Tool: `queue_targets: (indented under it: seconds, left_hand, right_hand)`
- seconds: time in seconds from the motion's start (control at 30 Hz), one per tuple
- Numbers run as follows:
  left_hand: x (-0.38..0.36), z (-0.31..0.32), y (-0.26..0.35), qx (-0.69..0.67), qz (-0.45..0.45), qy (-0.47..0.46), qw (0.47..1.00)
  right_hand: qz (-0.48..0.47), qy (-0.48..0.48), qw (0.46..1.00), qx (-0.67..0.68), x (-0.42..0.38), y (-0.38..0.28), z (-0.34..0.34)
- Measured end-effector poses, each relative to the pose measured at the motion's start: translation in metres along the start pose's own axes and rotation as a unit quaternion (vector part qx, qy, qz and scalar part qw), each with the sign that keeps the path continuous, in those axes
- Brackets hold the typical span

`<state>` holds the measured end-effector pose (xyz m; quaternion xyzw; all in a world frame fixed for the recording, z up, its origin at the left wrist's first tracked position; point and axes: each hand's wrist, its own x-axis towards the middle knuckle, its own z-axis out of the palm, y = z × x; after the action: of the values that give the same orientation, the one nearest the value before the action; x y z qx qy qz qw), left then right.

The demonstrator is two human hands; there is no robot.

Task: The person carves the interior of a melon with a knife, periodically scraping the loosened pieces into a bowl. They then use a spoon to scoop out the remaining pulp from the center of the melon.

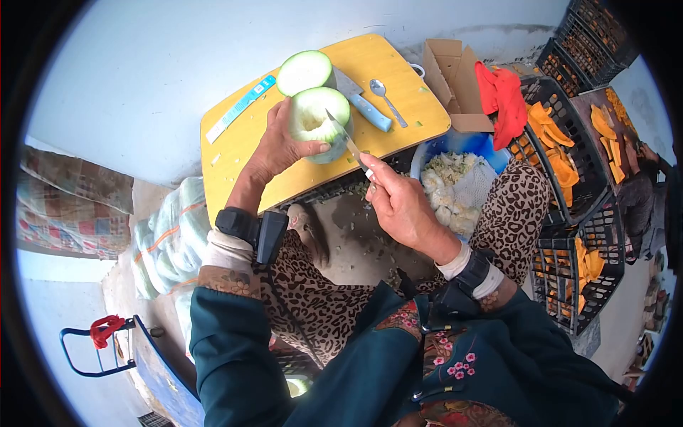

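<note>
Pale-green cut melon half (320, 119) rests on the yellow wooden board (242, 153), left hand (279, 148) gripping its side to steady it, while right hand (400, 205) clasps a thin-bladed knife (346, 139) angled into its hollowed core.

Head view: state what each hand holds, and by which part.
The left hand grips the near melon piece around its rind side, steadying it on the yellow board. The right hand holds a small knife by its handle.
</note>
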<state>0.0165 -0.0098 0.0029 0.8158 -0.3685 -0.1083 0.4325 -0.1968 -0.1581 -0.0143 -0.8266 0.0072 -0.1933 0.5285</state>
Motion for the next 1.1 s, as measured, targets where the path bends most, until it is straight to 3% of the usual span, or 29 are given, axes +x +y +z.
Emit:
queue_targets:
  seconds: [0.6,0.8,1.0,1.1]
  left_hand:
    - [0.001,0.000,-0.003,-0.009,-0.020,0.005,1.000]
    - [0.004,0.000,-0.005,0.029,0.003,-0.001,1.000]
    - [0.001,0.000,0.002,0.009,-0.007,-0.002,1.000]
    - [0.001,0.001,0.004,0.015,-0.007,-0.004,1.000]
  right_hand:
    - [-0.104,0.032,0.990,-0.090,0.021,0.029,0.017]
    - [-0.106,0.043,0.992,-0.052,0.008,0.033,0.021]
    - [-0.076,0.050,0.996,0.004,-0.013,0.033,0.022]
    - [0.019,-0.016,0.998,0.062,-0.013,0.027,0.005]
